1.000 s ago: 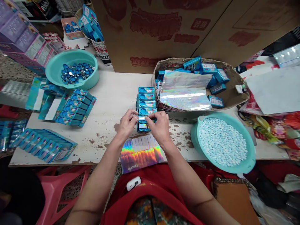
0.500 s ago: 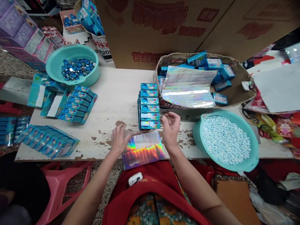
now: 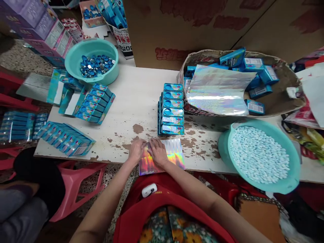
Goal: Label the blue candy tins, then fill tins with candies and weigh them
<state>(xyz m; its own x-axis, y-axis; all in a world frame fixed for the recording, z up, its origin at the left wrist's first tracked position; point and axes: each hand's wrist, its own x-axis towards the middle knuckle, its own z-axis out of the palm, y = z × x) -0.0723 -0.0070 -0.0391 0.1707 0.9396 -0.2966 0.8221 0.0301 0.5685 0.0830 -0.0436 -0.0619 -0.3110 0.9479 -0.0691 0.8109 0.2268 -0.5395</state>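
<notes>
A shiny holographic sheet (image 3: pixel 176 153), marked off in narrow strips, lies at the table's front edge in front of me. Its upper left corner is under my left hand (image 3: pixel 137 150), whose fingers are curled and closed on that edge. Beside it, my right hand (image 3: pixel 157 151) rests on the sheet with fingers stretched out towards the upper left; its fingertips almost meet the left hand. Just beyond the sheet is a row of small blue boxes (image 3: pixel 173 111) with round recesses in their tops. Pale strips cover part of the nearest two.
Right: a turquoise basin (image 3: pixel 224 148) of pale blue candies. Behind: a cut-down carton (image 3: pixel 283 104) with blue boxes and another holographic sheet (image 3: pixel 217 91). Left: a basin (image 3: pixel 72 64) of small round tins and display trays (image 3: pixel 87 143) of boxes. A seated person's leg (image 3: pixel 22 212) shows lower left.
My right hand has moved left from beside the boxes onto the sheet. My left hand has closed at the sheet's upper left corner. The whole view has shifted, with things appearing further right.
</notes>
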